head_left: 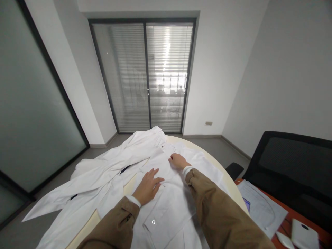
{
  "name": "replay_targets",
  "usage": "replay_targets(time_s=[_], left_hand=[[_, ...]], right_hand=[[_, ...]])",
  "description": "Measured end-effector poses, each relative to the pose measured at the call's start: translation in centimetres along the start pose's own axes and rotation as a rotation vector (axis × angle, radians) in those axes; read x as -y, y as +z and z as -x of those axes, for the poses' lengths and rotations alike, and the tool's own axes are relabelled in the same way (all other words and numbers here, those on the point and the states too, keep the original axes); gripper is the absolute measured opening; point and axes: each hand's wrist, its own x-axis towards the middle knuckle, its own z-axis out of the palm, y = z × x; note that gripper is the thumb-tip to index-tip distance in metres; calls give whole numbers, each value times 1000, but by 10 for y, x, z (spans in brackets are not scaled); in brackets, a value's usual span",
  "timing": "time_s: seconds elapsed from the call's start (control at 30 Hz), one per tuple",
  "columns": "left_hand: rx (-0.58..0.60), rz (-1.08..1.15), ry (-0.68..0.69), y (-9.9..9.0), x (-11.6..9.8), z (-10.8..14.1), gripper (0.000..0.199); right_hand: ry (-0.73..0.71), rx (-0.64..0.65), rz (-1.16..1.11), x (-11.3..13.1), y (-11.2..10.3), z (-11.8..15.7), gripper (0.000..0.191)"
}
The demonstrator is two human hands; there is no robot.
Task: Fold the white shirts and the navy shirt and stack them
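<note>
A white coat (166,207) with a button and a pocket lies spread on a round cream table (233,186). My left hand (148,186) rests flat on it, with fingers spread. Farther up the coat, my right hand (178,161) is closed, its fingers curled at the cloth; the fingertips are partly hidden, but they appear to pinch the coat. To the left, a second white garment (103,176) lies in loose folds, one long sleeve (49,204) stretching past the table's left side.
At the right stand a black mesh chair (293,166) and a reddish-brown surface (281,231) bearing papers (261,204), a white mouse (284,239) and a white device (304,234). Beyond the table is a glass partition with blinds (124,83). A frosted glass panel (33,103) stands at the left.
</note>
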Motion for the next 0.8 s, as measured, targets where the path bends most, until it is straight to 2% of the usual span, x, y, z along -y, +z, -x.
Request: replay_targets(time_s=[0.1,0.2,0.33,0.43,0.57,0.67,0.8], left_hand=[[-1,17,8,-1,-1,-2,36],[57,8,3,-6,-4,-3,38],[189,-4,16,-17,-14,-1,44],[235,-20,72,-26,-26,2,42],[274,-4,141,-38,-40,5,31],[318,21,49,-45,-44,6,40],[481,-53,-124,-47,-45,9,74]], right_hand=[[11,16,-30,-1,-1,-9,27],[-43,19,-92,3,-4,-17,39],[-106,9,-178,20,-6,-28,54],[-120,-29,-260,37,-4,-37,59],[-200,-51,-284,52,5,-46,42],[-286,-19,-261,57,16,-45,37],[-323,0,-179,53,32,-36,56]])
